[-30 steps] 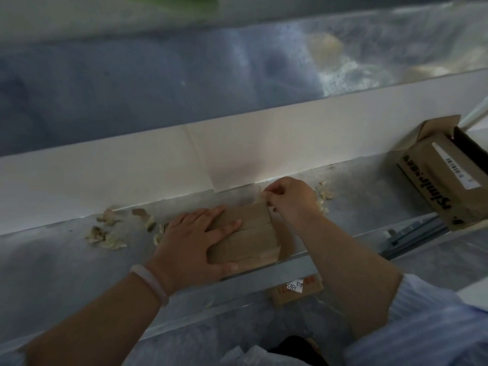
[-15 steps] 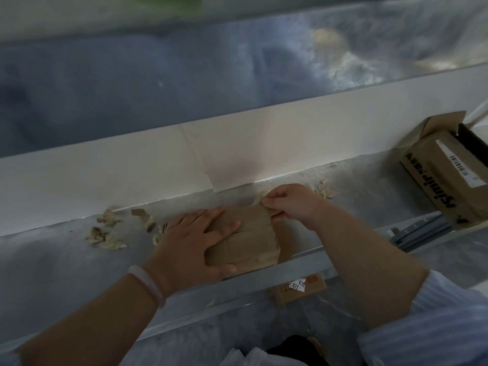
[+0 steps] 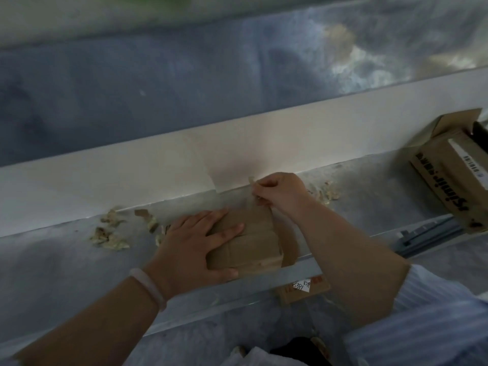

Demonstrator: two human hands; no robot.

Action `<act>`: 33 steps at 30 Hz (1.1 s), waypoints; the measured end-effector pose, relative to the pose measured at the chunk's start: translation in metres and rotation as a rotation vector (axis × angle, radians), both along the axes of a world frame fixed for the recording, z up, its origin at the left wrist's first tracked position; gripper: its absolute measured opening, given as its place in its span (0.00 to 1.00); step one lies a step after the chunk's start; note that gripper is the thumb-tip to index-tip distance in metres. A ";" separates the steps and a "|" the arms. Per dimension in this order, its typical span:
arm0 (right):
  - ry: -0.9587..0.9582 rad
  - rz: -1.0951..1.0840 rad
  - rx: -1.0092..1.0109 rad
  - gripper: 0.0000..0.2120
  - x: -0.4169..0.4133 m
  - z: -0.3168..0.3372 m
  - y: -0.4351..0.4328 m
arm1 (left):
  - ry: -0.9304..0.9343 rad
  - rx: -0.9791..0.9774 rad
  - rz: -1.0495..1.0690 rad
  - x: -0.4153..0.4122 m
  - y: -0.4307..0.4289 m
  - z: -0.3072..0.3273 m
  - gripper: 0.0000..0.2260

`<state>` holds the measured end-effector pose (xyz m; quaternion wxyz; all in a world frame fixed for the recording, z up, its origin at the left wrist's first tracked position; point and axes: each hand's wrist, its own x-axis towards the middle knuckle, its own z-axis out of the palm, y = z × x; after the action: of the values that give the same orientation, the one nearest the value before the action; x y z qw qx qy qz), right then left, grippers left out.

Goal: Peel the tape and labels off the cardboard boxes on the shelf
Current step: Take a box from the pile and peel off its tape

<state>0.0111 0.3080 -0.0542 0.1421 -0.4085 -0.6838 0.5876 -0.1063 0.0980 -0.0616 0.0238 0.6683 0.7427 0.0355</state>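
Centre frame: small cardboard box [image 3: 250, 244] lies on the metal shelf [image 3: 66, 273]. Your left hand [image 3: 195, 249] presses it flat, fingers straight across the top, thumb along the near side. Your right hand [image 3: 280, 191] pinches a clear tape strip [image 3: 254, 192] lifted off the box's far edge. Tape scraps [image 3: 111, 236] lie centre left. Larger box [image 3: 446, 175], labelled, at right edge.

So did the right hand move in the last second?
Yes: the right hand, pinching the tape, has lifted off the far edge of the box, up toward the white back panel.
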 end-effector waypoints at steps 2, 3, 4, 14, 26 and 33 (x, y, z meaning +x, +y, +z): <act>0.060 0.003 -0.025 0.07 -0.002 0.006 -0.001 | 0.006 0.001 -0.004 0.001 0.000 0.000 0.36; 0.087 0.012 -0.066 0.08 -0.002 0.008 -0.002 | 0.009 0.001 -0.005 0.001 0.000 0.000 0.36; 0.110 0.037 -0.119 0.09 -0.003 0.011 -0.003 | 0.011 0.001 -0.006 0.001 0.000 0.000 0.36; -0.056 0.339 -0.177 0.10 0.007 0.019 -0.002 | 0.021 0.003 -0.018 0.002 -0.002 0.002 0.38; -0.249 0.422 0.290 0.07 -0.005 0.021 -0.010 | 0.040 0.085 0.065 0.007 -0.004 0.008 0.53; -0.276 0.217 0.190 0.04 -0.017 0.005 -0.007 | 0.117 0.071 0.067 0.010 -0.007 0.015 0.53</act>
<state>-0.0058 0.3014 -0.0489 0.0208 -0.3939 -0.7891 0.4710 -0.0965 0.0912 -0.0464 -0.0444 0.6444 0.7630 0.0236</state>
